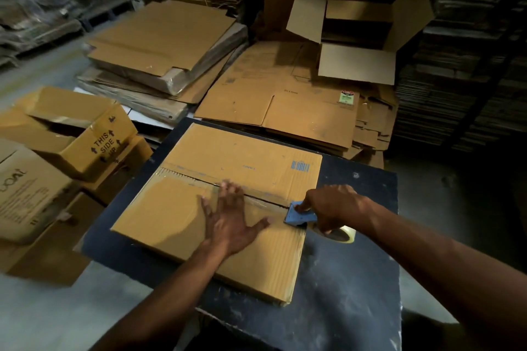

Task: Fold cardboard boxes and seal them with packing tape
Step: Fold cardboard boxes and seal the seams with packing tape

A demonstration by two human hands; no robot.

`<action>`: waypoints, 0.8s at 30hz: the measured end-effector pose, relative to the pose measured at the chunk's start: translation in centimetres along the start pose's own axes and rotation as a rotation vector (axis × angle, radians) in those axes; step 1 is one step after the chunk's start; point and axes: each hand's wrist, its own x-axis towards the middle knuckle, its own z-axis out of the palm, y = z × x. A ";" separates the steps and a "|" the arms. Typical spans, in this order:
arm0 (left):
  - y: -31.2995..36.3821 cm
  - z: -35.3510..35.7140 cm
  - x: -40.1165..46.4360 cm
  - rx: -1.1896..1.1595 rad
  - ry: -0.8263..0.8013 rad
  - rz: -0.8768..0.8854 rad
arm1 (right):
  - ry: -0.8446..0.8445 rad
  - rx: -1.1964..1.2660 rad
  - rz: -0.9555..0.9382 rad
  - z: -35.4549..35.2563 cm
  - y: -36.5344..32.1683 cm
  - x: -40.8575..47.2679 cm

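Observation:
A folded cardboard box (242, 157) stands on a dark table (356, 279), its two top flaps meeting at a seam across the middle. Clear tape covers the seam from the left edge to the right. My left hand (231, 219) lies flat with spread fingers on the near flap, its fingertips at the seam. My right hand (333, 205) grips a blue tape dispenser (301, 213) at the right end of the seam, one finger pressing its top. The tape roll (342, 234) hangs past the box's right edge.
Flat cardboard sheets (285, 111) pile up behind the table, with a wrapped bundle (165, 45) to the left. An open box (359, 37) stands at the back right. Assembled boxes (82, 134) are stacked to the left. Tall cardboard stacks (456, 80) fill the right.

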 end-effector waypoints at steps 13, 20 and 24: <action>7.1 2.7 -1.9 0.032 0.006 0.276 | 0.000 0.030 -0.014 0.8 2.1 -0.3; 7.2 2.6 -1.9 0.046 -0.010 0.272 | -0.064 0.035 0.015 1.7 7.1 -4.8; 7.2 2.5 -2.2 0.045 -0.009 0.277 | -0.077 0.051 0.020 2.9 8.4 -6.2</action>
